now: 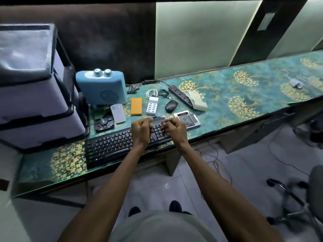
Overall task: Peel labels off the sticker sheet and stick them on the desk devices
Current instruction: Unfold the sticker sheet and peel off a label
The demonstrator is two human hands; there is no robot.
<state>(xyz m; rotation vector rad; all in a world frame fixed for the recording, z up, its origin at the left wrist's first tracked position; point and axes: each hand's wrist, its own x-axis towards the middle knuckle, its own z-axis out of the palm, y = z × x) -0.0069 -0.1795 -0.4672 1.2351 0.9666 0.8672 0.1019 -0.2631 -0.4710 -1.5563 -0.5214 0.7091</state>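
My left hand (142,131) and my right hand (174,131) hover side by side over the right end of the black keyboard (111,147), both with fingers curled shut. I see no label in either. A small dark device (158,121) lies just beyond them. A pale curled sticker sheet (198,101) rests farther back, beside the black power strip (181,96). Lined up behind the keyboard are a black mouse (171,106), a white multi-port charger (152,105), an orange power bank (136,106) and a grey portable drive (118,113).
A blue speaker-like box (102,88) with two knobs stands at the back left, next to stacked grey drawers (35,102). A bare hard drive (104,124) and a silver drive caddy (187,118) lie on the desk. Coiled cables (152,92) lie behind the charger. An office chair (312,198) stands on the right.
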